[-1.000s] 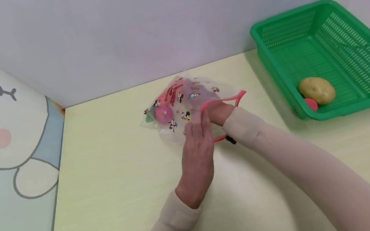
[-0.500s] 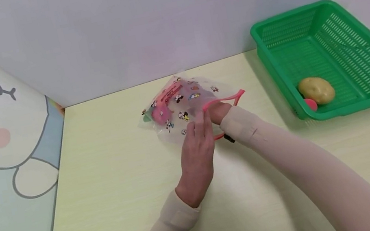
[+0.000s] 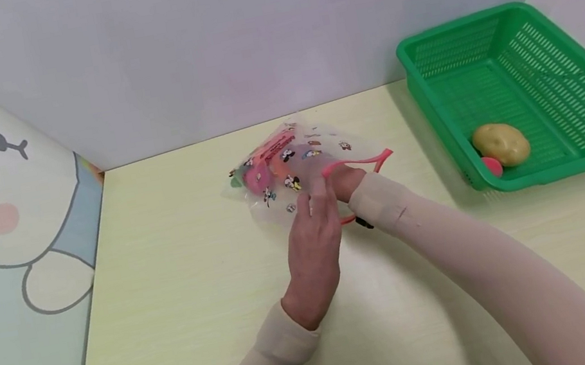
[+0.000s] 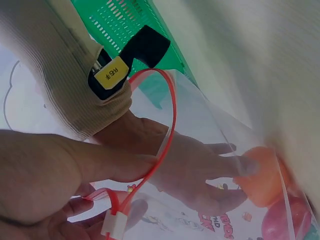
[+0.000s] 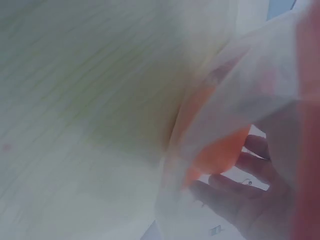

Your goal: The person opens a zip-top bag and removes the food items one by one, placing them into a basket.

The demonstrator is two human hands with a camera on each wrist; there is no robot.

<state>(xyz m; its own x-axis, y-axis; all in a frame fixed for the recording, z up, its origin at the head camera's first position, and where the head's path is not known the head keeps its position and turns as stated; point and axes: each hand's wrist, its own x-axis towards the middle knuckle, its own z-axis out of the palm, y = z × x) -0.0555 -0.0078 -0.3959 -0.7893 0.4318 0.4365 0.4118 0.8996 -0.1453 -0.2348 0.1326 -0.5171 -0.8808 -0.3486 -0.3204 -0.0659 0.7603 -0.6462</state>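
Note:
A clear zip bag [image 3: 279, 207] printed with cartoon figures lies on the table in the head view. My left hand [image 3: 314, 257] pinches its red zip edge [image 4: 172, 117] between thumb and fingers, near a white slider [image 4: 114, 224]. Through the mouth, my right hand [image 4: 185, 167] reaches inside, seen through the plastic. Its fingers are extended, with tips right at a smooth orange rounded thing [image 4: 262, 175], which the right wrist view shows partly behind the film. Farther in are a pink round thing [image 3: 258, 178] and something green [image 3: 236, 180].
At the right stands a green plastic basket [image 3: 437, 124] holding a potato [image 3: 501, 144] and a small pinkish-red thing [image 3: 492, 166] in its near corner. A pale wall [image 3: 221, 45] rises behind the pale wooden table [image 3: 188, 292]. A black strap [image 4: 150, 45] sits at the right wrist.
Inside the bag, the orange thing now shows beside the pink one, where it was hidden in the head view half a second ago. The left hand keeps its place at the rim.

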